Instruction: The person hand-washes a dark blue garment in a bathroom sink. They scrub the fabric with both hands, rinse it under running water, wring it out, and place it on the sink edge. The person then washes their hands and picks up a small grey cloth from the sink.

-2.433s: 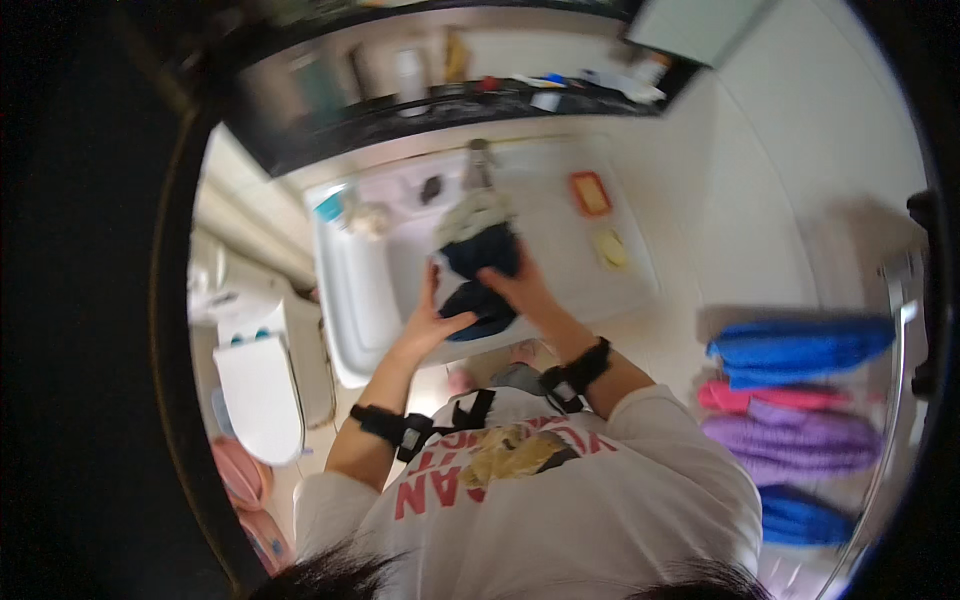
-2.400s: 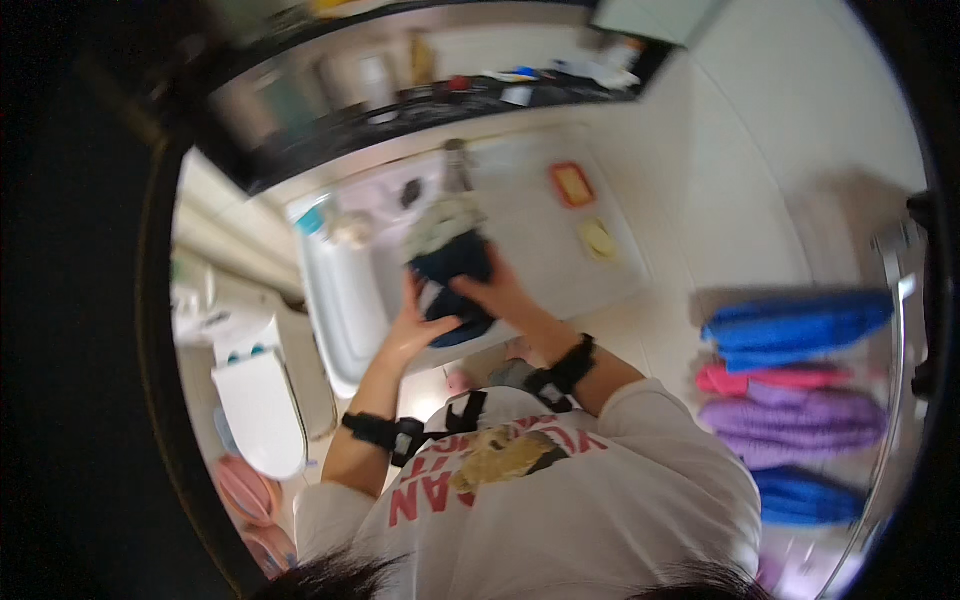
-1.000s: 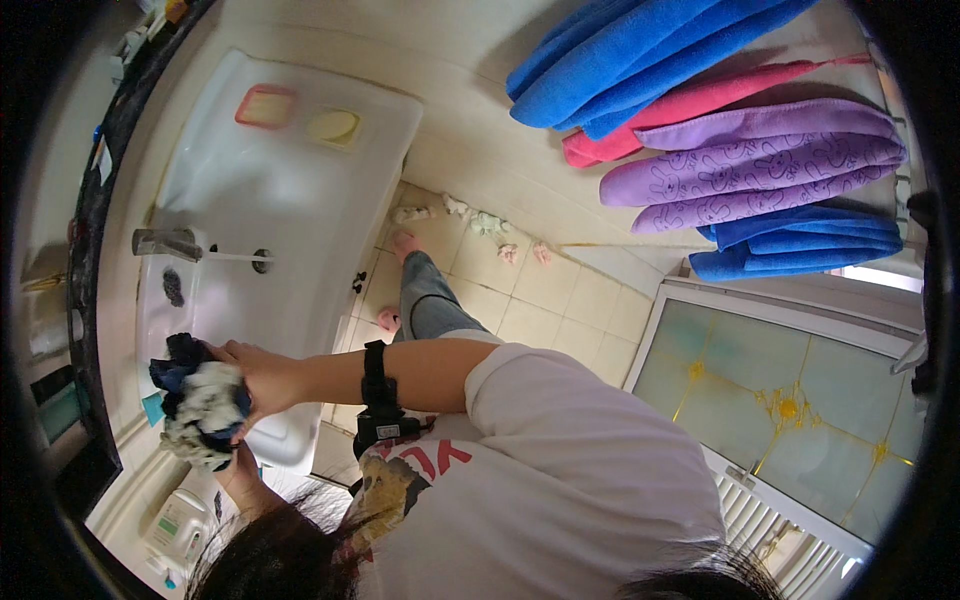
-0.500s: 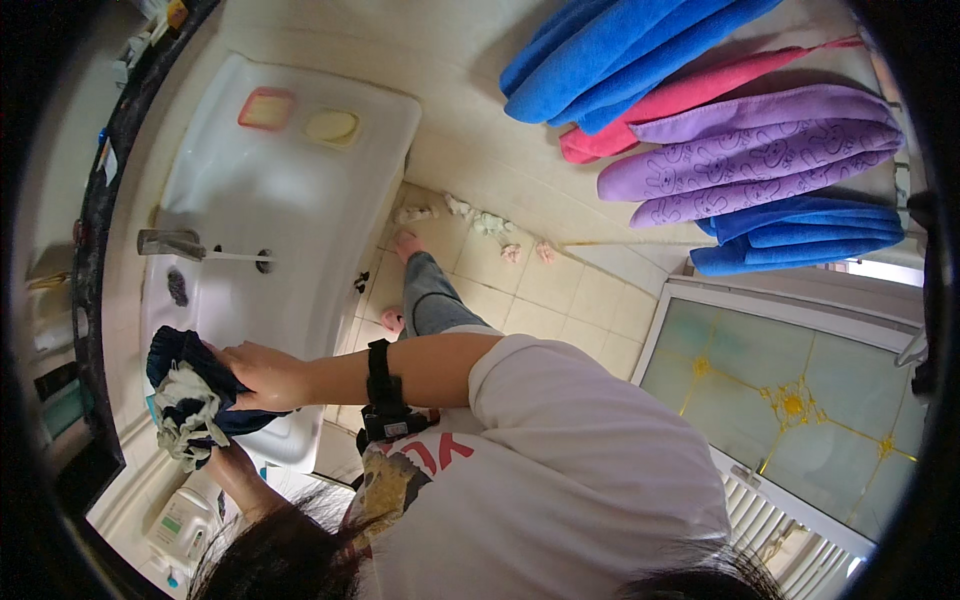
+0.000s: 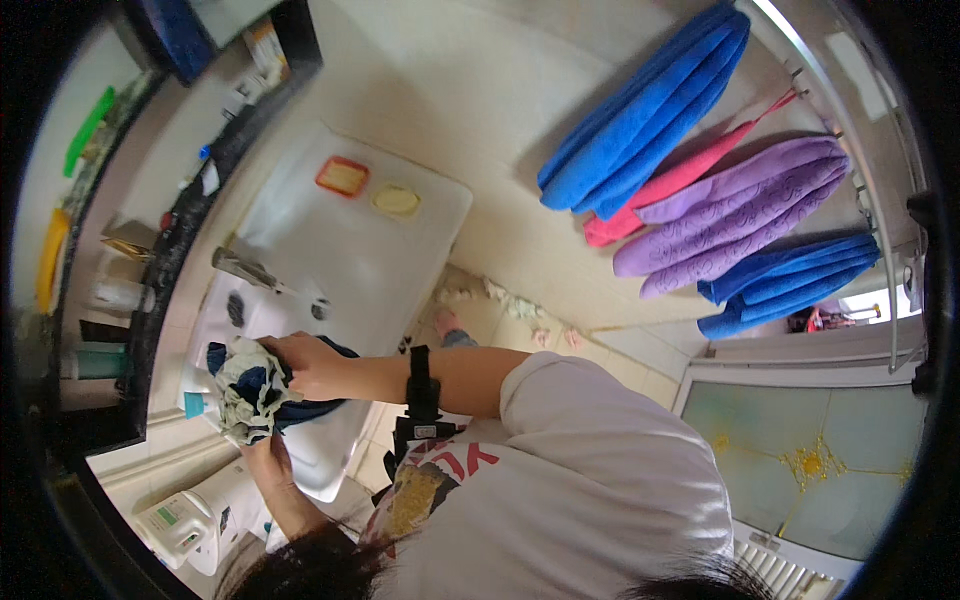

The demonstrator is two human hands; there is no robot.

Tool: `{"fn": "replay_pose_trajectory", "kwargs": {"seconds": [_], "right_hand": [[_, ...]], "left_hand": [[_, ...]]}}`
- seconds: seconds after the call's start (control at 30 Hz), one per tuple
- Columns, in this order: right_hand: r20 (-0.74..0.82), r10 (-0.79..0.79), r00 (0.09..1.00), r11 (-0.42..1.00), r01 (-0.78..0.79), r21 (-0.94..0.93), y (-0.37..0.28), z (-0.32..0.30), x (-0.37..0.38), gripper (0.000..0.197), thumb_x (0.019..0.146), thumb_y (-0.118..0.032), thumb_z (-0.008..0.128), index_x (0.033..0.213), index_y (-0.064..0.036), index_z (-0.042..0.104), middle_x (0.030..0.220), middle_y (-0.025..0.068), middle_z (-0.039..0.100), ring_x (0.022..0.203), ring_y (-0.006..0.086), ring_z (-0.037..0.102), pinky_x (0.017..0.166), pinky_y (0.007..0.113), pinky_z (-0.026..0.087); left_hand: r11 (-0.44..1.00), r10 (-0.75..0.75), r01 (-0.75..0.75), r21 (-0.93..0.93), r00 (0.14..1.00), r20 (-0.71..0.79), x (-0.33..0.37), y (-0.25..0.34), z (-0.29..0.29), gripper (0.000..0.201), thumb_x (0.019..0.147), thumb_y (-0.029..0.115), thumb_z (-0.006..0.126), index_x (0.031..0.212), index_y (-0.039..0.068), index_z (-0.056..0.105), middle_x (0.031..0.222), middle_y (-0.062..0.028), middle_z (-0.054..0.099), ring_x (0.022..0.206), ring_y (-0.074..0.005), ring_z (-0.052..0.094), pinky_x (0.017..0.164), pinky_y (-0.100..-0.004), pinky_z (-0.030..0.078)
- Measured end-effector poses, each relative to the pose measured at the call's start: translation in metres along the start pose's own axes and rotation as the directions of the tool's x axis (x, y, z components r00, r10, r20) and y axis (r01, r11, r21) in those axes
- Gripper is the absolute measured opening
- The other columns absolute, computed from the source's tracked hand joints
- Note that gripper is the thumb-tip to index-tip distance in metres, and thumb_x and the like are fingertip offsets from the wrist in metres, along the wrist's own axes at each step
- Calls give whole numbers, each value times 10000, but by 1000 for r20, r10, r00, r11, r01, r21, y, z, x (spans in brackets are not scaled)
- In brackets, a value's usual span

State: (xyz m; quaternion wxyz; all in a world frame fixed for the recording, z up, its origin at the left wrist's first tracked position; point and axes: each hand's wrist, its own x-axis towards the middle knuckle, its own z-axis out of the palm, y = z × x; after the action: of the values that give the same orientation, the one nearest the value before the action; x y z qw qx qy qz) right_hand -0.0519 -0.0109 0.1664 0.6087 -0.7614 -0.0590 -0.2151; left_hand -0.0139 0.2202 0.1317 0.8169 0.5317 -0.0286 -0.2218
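Note:
A crumpled navy and pale cloth (image 5: 236, 398) is bunched up over the near end of the white sink (image 5: 380, 280). My right hand (image 5: 308, 366) is closed round its navy part from above. Against the lower side of the bundle is my left hand (image 5: 266, 460), gripping the pale part; most of its fingers are hidden by the fabric. Dark fabric also hangs past my right wrist. Beyond the cloth stands the metal faucet (image 5: 243, 268), with a thin pale streak running from its spout toward the drain (image 5: 319, 308).
Two soap dishes, one red (image 5: 342, 177) and one pale (image 5: 396, 201), sit at the sink's far end. A dark scrubber (image 5: 236, 309) lies by the faucet. A white jug (image 5: 178, 525) stands below left. Towels (image 5: 735, 215) hang on the wall; a black-edged shelf (image 5: 215, 150) runs along the left.
The view has swung, so the sink and towels sit lower and farther right. The cloth bundle has turned in my hands, with more of its pale part facing up. Both hands still hold it.

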Motion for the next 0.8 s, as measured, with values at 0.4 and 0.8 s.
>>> {"fn": "replay_pose_trajectory", "kwargs": {"seconds": [0.4, 0.8], "right_hand": [[244, -38, 969, 994, 61, -87, -12, -14, 30, 597, 733, -286, 673, 1224, -8, 477, 1179, 257, 520, 1098, 381, 499, 958, 393, 379], [264, -328, 907, 937, 277, 214, -2, 11, 30, 637, 711, -216, 740, 1264, -51, 470, 1271, 122, 492, 1188, 262, 438, 1031, 366, 307]], "left_hand": [[980, 189, -195, -36, 975, -120, -10, 34, 89, 489, 816, 55, 615, 1266, 4, 429, 1197, -100, 536, 1082, -227, 530, 961, -346, 397], [988, 133, -119, -104, 981, 139, -20, 64, 98, 739, 663, -82, 685, 1328, 7, 376, 1274, -122, 484, 1193, -258, 449, 1010, -354, 346]]}}
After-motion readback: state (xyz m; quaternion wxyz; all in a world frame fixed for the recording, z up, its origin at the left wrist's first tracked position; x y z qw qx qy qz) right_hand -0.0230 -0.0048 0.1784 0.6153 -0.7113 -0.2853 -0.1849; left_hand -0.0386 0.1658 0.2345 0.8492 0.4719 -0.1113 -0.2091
